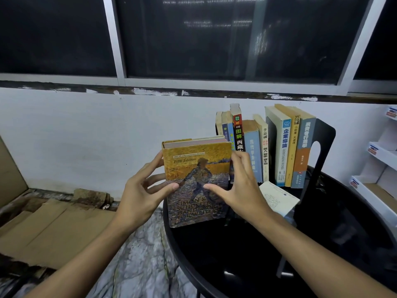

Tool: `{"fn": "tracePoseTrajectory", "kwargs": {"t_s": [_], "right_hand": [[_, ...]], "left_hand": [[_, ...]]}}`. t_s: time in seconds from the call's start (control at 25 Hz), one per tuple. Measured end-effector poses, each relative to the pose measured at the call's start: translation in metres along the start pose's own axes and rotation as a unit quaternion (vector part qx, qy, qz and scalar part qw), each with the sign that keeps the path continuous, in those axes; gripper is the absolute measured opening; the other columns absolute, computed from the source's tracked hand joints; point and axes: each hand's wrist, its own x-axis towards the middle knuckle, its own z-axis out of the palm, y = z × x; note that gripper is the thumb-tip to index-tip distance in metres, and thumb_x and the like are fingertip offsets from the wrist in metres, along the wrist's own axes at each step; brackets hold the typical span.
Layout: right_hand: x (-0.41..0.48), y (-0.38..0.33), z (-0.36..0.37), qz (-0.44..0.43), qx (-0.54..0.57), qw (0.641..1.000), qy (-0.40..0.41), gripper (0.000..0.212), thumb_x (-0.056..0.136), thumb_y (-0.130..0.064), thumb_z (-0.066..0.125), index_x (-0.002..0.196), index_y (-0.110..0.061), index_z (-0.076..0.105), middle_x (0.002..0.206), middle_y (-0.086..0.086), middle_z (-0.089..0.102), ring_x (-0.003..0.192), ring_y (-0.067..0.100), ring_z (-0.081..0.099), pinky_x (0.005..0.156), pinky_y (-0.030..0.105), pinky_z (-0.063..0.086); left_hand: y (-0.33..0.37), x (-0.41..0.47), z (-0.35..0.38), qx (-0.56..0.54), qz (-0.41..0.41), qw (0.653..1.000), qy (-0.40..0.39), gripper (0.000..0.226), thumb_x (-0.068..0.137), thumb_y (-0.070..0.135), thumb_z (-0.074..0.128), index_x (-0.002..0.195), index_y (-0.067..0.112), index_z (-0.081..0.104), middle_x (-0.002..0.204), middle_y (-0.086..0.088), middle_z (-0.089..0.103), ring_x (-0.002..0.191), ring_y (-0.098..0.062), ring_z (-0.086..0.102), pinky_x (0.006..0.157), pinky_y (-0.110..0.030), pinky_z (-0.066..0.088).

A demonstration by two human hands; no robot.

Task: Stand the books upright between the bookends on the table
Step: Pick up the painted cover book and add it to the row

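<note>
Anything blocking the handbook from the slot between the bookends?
Yes: the standing books fill the row behind the handbook, no gap visible. A white book lies flat in front, beside the right hand.

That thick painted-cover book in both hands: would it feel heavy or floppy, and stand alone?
Probably heavy: the book shows a thick page block. Likely stiff: its cover looks unbent between the left hand and right hand. Its broad bottom edge should stand unaided.

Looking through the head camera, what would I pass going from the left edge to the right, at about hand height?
Flattened cardboard → left hand → handbook with the painted cover → right hand → white book lying flat → black bookend → white shelves.
</note>
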Motion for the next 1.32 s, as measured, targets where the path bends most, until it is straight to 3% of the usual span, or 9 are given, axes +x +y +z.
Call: {"fn": "tracePoseTrajectory", "kwargs": {"t_s": [0.16,0.24,0.36,0.48,0.64,0.76,1.04,1.12,1.32], "right_hand": [[-0.003,-0.01,0.001,-0.029,-0.07,0.993,0.086,0.091,0.064,-0.052,0.089,0.131,-0.011,0.044,0.125,0.003,0.036,0.115,0.019,0.049,0.105,0.029,0.046],[-0.005,-0.016,0.001,-0.071,-0.079,0.992,0.068,0.072,0.071,-0.043,0.088,0.121,-0.01,0.049,0.117,0.003,0.044,0.106,0.02,0.053,0.092,0.033,0.053],[-0.008,-0.023,-0.003,-0.08,-0.054,0.995,0.039,0.059,0.083,-0.042,0.079,0.123,-0.009,0.052,0.117,0.003,0.047,0.108,0.018,0.053,0.089,0.03,0.051],[-0.013,-0.033,-0.014,-0.041,-0.015,0.998,-0.041,0.073,0.086,-0.055,0.07,0.14,-0.013,0.042,0.131,-0.002,0.039,0.125,0.013,0.045,0.101,0.021,0.041],[-0.019,-0.051,-0.03,0.011,0.008,0.989,-0.146,0.101,0.077,-0.077,0.062,0.153,-0.023,0.025,0.144,-0.013,0.023,0.137,0.001,0.029,0.107,0.026,0.034],[-0.021,-0.065,-0.04,0.018,0.034,0.986,-0.16,0.107,0.071,-0.081,0.064,0.154,-0.026,0.022,0.142,-0.017,0.023,0.125,-0.009,0.028,0.105,0.021,0.031],[-0.025,-0.082,-0.06,0.05,0.052,0.988,-0.14,0.104,0.072,-0.074,0.071,0.152,-0.026,0.026,0.137,-0.018,0.035,0.115,-0.011,0.026,0.097,0.017,0.029],[-0.025,-0.082,-0.065,0.054,0.059,0.988,-0.13,0.088,0.072,-0.073,0.072,0.142,-0.03,0.038,0.127,-0.023,0.04,0.112,-0.01,0.036,0.094,0.015,0.036],[-0.022,-0.075,-0.068,0.068,0.051,0.992,-0.097,0.068,0.069,-0.078,0.068,0.117,-0.033,0.054,0.108,-0.016,0.06,0.102,0.002,0.059,0.088,0.034,0.055]], "left_hand": [[0.001,0.003,0.002,0.011,-0.013,1.0,-0.009,0.072,0.084,0.005,0.074,0.132,0.048,0.042,0.113,0.027,0.065,0.102,0.008,0.066,0.081,-0.006,0.05],[0.003,0.002,0.003,0.015,-0.015,1.0,-0.013,0.068,0.083,0.002,0.074,0.124,0.049,0.044,0.102,0.033,0.068,0.098,0.014,0.064,0.078,-0.004,0.05],[0.003,-0.003,0.0,0.01,-0.015,0.999,-0.03,0.062,0.082,0.01,0.077,0.134,0.036,0.054,0.113,0.01,0.071,0.105,0.001,0.067,0.088,-0.014,0.054],[0.002,-0.011,-0.004,0.008,-0.009,0.999,-0.046,0.066,0.08,0.02,0.079,0.141,0.025,0.054,0.121,0.004,0.069,0.112,-0.014,0.066,0.095,-0.025,0.055],[0.002,-0.026,-0.001,0.024,-0.005,0.999,-0.039,0.074,0.077,0.028,0.079,0.145,0.026,0.05,0.129,0.007,0.064,0.119,-0.011,0.06,0.099,-0.029,0.054],[0.006,-0.041,0.005,0.03,-0.005,0.999,-0.045,0.072,0.083,0.027,0.077,0.148,0.023,0.047,0.133,0.006,0.063,0.123,-0.009,0.06,0.103,-0.031,0.052],[0.028,-0.074,0.043,-0.016,0.044,0.998,-0.033,0.053,0.09,-0.004,0.067,0.139,0.016,0.058,0.124,0.006,0.065,0.118,-0.007,0.064,0.099,-0.028,0.054],[0.032,-0.08,0.054,-0.028,0.055,0.997,-0.042,0.052,0.09,-0.006,0.067,0.135,0.018,0.061,0.123,0.007,0.064,0.12,-0.009,0.063,0.1,-0.027,0.054],[0.036,-0.087,0.072,-0.031,0.075,0.996,-0.043,0.053,0.089,-0.003,0.07,0.13,0.029,0.061,0.121,0.006,0.059,0.121,-0.012,0.06,0.1,-0.023,0.052]]}}
